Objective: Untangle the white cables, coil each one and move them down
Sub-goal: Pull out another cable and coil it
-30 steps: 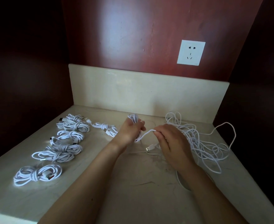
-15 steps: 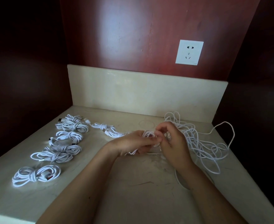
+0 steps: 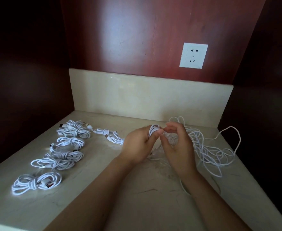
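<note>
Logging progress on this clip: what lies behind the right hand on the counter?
The loose tangle of white cables spreads behind the right hand toward the counter edge. The left hand grips a small coil beside it. Strands under the right palm are covered.

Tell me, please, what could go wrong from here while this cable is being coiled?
1. The half-wound coil is gripped only by the left hand; if that grip loosens, its loops could spring apart.
2. Its tail may run through the loose tangle behind the right hand; a hard pull could tighten knots there.
3. A finished bundle lies close beside the left hand and could be knocked loose.
</note>
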Demonstrator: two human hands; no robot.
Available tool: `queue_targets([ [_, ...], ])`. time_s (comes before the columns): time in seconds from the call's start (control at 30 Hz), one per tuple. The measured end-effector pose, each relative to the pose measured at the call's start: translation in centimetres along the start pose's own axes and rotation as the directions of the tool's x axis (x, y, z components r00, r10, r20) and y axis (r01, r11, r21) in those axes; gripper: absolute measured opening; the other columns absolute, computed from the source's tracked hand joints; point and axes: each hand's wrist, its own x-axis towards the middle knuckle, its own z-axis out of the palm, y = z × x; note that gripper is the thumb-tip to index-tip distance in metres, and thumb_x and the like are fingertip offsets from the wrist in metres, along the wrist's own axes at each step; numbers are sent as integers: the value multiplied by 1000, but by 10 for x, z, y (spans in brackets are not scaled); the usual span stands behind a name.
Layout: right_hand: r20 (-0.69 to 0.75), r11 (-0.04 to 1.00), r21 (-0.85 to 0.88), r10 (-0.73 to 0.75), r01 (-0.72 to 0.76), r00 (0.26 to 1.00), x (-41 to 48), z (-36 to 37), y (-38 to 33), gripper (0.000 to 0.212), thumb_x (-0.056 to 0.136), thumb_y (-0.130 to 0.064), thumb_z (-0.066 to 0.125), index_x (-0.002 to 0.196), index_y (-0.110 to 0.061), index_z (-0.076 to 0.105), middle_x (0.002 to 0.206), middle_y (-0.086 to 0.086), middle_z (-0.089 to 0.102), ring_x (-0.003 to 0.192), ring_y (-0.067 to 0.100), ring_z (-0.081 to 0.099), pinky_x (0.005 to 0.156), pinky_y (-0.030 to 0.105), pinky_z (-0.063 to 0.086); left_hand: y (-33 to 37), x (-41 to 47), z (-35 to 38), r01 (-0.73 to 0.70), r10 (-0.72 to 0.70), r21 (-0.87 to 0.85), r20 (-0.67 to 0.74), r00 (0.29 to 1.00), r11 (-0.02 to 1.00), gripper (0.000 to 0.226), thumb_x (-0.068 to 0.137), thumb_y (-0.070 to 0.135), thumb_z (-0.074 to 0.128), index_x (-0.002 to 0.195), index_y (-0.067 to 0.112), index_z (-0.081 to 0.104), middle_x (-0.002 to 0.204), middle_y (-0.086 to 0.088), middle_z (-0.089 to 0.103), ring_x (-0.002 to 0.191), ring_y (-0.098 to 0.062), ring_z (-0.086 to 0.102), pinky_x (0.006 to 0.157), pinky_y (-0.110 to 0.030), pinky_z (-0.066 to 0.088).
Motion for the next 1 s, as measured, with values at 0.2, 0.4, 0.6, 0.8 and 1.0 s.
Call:
queue_targets([
  [0.2,-9,1000,-15,27,-28,1000,5,1,4,24,83,-17,70,101,-28,58,98,-15,64,96,5,61,84,34,50,7,1,3,-176,124,-288,-187,974,941,24,98,39,46,98,31,69,99,11,67,94,-7,63,83,-31,51],
  [0.4,-91,998,-4,-56,56,994,6,1,-3,16,77,-18,69,89,-21,60,89,-8,62,88,10,59,79,26,47,18,6,3,16,-234,-656,-245,941,754,36,105,28,40,83,8,60,78,2,68,64,-6,59,51,-17,39],
  [0.6,11,938,-107,-332,331,943,9,-1,2,20,71,2,74,74,-11,59,83,2,62,81,26,59,73,42,47,6,16,-4,230,-572,-848,-100,814,477,44,106,33,32,83,6,57,65,2,72,48,-3,63,35,-15,30],
  [0.8,301,903,-250,-270,349,915,1,1,12,38,59,-47,76,85,-21,67,105,-5,60,104,16,53,101,43,40,-10,19,-17,200,-660,-908,-105,744,369,39,106,34,33,80,14,53,68,0,74,59,-9,70,40,-15,36],
  [1.0,26,980,-35,-196,197,980,1,0,-15,33,87,-32,63,116,-18,57,115,-6,59,112,13,56,96,33,45,5,18,-15,205,-578,-856,-127,806,475,39,106,33,32,81,12,53,69,1,74,59,-7,69,37,-16,31],
])
